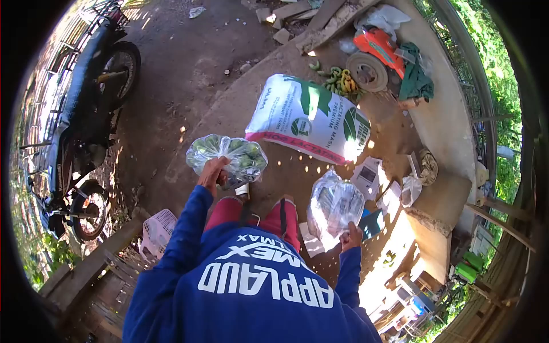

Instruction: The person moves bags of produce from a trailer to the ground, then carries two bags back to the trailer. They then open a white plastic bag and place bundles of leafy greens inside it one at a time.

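My left hand [214, 171] is closed around the gathered neck of a clear plastic bag [243, 153] full of round green produce, whose kind I cannot make out for sure. The bag hangs in front of my left knee. On the other side, my right hand [351, 236] grips the edge of a second clear plastic bag [336, 206], crumpled and shiny; what it contains, if anything, is not plain through the glare. Just beyond both bags lies a large white feed sack [311, 114] with green and pink print.
A motorcycle [86, 131] stands at the left. Green and yellow bananas [341, 81] lie behind the sack, beside a wheel [368, 72] and an orange machine part [380, 50]. A pink plastic basket [159, 231] sits by my left elbow. A concrete block [437, 200] rises at the right.
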